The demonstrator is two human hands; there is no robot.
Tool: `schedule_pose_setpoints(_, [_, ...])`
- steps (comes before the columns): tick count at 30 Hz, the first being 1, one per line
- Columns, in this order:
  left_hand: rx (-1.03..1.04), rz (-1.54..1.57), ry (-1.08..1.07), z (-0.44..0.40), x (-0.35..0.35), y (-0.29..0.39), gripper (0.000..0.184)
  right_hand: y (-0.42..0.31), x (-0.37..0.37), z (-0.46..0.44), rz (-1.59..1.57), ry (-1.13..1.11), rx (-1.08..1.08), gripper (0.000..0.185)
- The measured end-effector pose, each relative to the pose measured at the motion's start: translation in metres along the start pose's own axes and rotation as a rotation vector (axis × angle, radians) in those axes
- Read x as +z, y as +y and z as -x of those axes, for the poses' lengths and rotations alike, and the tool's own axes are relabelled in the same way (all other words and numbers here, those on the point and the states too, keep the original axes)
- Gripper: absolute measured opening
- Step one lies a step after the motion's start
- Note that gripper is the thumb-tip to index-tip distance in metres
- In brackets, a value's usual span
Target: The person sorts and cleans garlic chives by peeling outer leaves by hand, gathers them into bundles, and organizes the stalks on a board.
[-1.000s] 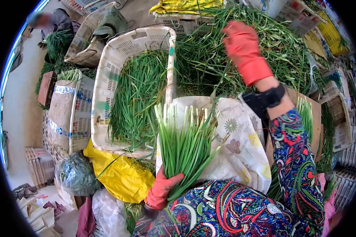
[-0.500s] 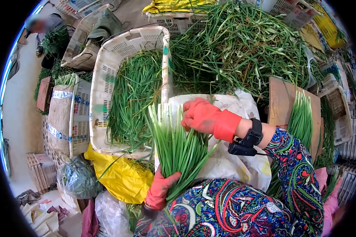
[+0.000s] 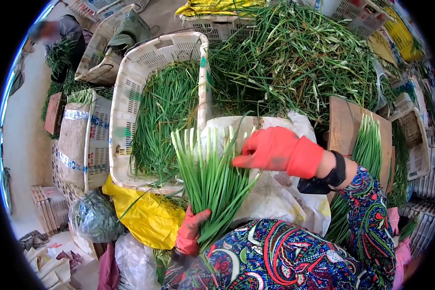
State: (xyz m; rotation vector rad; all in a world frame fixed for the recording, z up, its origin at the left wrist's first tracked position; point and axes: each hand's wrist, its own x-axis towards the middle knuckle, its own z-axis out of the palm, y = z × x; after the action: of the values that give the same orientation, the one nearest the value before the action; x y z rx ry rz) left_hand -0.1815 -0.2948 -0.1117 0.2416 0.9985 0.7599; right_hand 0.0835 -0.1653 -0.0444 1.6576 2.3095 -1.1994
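My left hand (image 3: 191, 232), in a red rubber glove, is closed around the lower leafy part of a bunch of chives (image 3: 215, 179). The pale stem ends point up and fan apart. At the right edge of the bunch is my right hand (image 3: 270, 150), gloved in the same red, its fingers curled together beside the upper stems. Whatever they pinch is hidden by the glove. Under the bunch and right hand lies a white plastic sheet (image 3: 280, 208). A black device is strapped to my right wrist.
A white crate (image 3: 118, 116) of chives stands to the left. Behind lies a large heap of loose chives (image 3: 299, 58). On the right, trimmed chives (image 3: 367, 140) rest on a brown board (image 3: 340, 121). Another person (image 3: 65, 41) holds greens at the far left.
My right hand has moved right and slightly down across the stems. The bunch's stem ends have spread wider and shifted a little left, with my left hand still around the leaves.
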Motion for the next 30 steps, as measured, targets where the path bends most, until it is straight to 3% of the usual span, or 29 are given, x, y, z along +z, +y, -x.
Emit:
schedule_pose_setpoints(1, [0.006, -0.012, -0.013, -0.001, -0.001, -0.001, 0.057, -0.001, 0.006, -0.002, 0.059, -0.004, -0.016, 0.022])
schedule_pose_setpoints(4, [0.037, -0.055, -0.070, -0.003, -0.009, -0.002, 0.061, 0.027, 0.009, -0.020, 0.109, 0.571, -0.226, 0.018])
schedule_pose_setpoints(5, [0.049, -0.053, -0.077, -0.001, -0.006, -0.001, 0.062, 0.031, 0.001, -0.023, 0.064, 0.648, -0.219, 0.021])
schedule_pose_setpoints(6, [0.063, -0.049, -0.082, 0.000, -0.003, 0.000, 0.063, 0.035, -0.003, -0.026, -0.037, 0.573, -0.205, 0.030])
schedule_pose_setpoints(9, [0.042, -0.017, -0.080, 0.002, 0.005, 0.001, 0.065, 0.054, 0.019, -0.043, 0.246, 0.569, -0.419, 0.036])
schedule_pose_setpoints(10, [0.043, -0.034, -0.079, 0.000, 0.006, 0.002, 0.065, 0.057, 0.024, -0.048, 0.275, 0.527, -0.519, 0.035])
schedule_pose_setpoints(11, [0.047, -0.051, -0.073, -0.001, 0.007, 0.002, 0.065, 0.058, 0.028, -0.053, 0.340, 0.384, -0.483, 0.024])
schedule_pose_setpoints(14, [0.065, -0.118, -0.036, 0.000, -0.003, -0.002, 0.067, 0.054, 0.006, -0.049, 0.360, 0.515, -0.443, 0.011])
schedule_pose_setpoints(15, [0.078, -0.150, -0.039, -0.001, -0.005, -0.003, 0.067, 0.068, -0.002, -0.055, 0.371, 0.715, -0.581, 0.005])
schedule_pose_setpoints(16, [0.090, -0.181, -0.047, -0.002, -0.005, -0.003, 0.067, 0.060, -0.031, -0.045, 0.272, 0.686, -0.454, 0.003])
schedule_pose_setpoints(18, [0.103, -0.207, -0.040, 0.000, 0.000, -0.002, 0.068, 0.084, -0.075, -0.046, 0.140, 1.057, -0.434, 0.010])
schedule_pose_setpoints(20, [0.126, -0.260, -0.031, 0.000, 0.003, -0.002, 0.068, 0.127, -0.107, -0.053, 0.844, 1.445, 0.004, 0.022])
schedule_pose_setpoints(22, [0.143, -0.286, -0.039, 0.003, 0.014, 0.005, 0.067, 0.109, -0.098, -0.039, 0.301, 0.919, 0.160, 0.041])
schedule_pose_setpoints(23, [0.148, -0.297, -0.043, 0.003, 0.019, 0.007, 0.067, 0.097, -0.086, -0.034, 0.058, 0.553, 0.081, 0.044])
schedule_pose_setpoints(25, [0.143, -0.292, -0.053, 0.003, 0.024, 0.009, 0.066, 0.065, -0.051, -0.023, -0.254, 0.108, -0.072, 0.048])
schedule_pose_setpoints(27, [0.149, -0.296, -0.059, 0.003, 0.023, 0.007, 0.066, 0.036, -0.015, -0.031, -0.360, -0.007, -0.003, 0.046])
schedule_pose_setpoints(28, [0.156, -0.302, -0.063, 0.003, 0.019, 0.005, 0.065, 0.034, 0.003, -0.043, -0.391, -0.046, 0.147, 0.044])
schedule_pose_setpoints(30, [0.180, -0.262, -0.044, 0.001, 0.011, 0.000, 0.063, 0.042, 0.018, -0.056, -0.626, -0.167, 0.072, 0.046])
